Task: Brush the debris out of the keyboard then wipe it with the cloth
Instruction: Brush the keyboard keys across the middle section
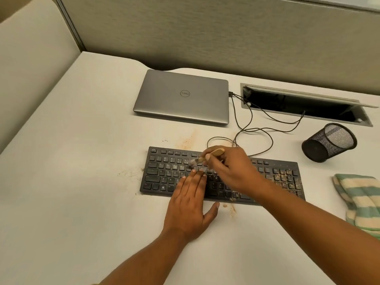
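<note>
A black keyboard (pixel 164 171) lies on the white desk (pixel 82 182). Sandy debris (pixel 285 179) covers its right-hand keys, and more is scattered on the desk behind and in front of it. My right hand (pixel 230 167) grips a small wooden-handled brush (pixel 213 153), its blurred bristles down on the upper middle keys. With fingers straight, my left hand (pixel 191 204) rests flat on the keyboard's front middle, thumb on the desk. A green and cream striped cloth (pixel 357 200) lies at the right edge.
A shut grey laptop (pixel 183 95) sits behind the keyboard, with cables (pixel 255 128) running to an open cable hatch (pixel 304 103) in the desk. A black mesh pen cup (pixel 329 142) lies on its side at the right. Partition walls stand behind and left.
</note>
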`<state>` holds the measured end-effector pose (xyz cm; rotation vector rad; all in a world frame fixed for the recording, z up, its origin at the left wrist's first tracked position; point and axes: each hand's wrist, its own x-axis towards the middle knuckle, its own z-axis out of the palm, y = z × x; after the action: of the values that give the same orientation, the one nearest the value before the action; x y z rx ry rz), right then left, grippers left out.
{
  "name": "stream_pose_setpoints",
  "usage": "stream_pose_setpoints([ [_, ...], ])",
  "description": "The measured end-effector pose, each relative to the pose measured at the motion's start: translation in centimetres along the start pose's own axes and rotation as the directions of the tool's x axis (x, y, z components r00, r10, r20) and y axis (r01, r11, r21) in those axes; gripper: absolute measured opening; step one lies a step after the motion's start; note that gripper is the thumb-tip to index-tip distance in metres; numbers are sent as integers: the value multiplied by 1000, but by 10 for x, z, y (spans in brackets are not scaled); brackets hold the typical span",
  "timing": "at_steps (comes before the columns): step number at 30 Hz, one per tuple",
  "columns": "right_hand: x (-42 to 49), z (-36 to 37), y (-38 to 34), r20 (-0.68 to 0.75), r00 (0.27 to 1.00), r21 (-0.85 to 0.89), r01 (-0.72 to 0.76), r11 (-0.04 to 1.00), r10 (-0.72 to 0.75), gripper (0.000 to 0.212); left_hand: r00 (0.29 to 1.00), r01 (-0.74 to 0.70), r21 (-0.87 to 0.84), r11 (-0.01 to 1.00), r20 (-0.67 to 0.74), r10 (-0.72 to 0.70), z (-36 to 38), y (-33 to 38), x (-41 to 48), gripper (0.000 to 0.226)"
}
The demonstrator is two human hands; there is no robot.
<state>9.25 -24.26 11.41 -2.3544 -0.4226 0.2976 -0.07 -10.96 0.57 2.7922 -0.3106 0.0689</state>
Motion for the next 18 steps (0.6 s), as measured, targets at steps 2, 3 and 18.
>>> stream_pose_setpoints([
  [2, 8, 6, -5, 27, 1000, -68, 11, 998, -9, 24, 1000, 5, -9, 1000, -1, -5, 0, -1, 0, 74],
  [3, 12, 6, -7, -10, 1000, -111, 14, 994, -16, 25, 1000, 4, -10, 1000, 0, -4, 0, -1, 0, 74],
  [18, 29, 9, -6, -17, 1000, -247, 21, 969, -26, 33, 1000, 8, 1, 1000, 9, -8, 0, -1, 1, 74],
])
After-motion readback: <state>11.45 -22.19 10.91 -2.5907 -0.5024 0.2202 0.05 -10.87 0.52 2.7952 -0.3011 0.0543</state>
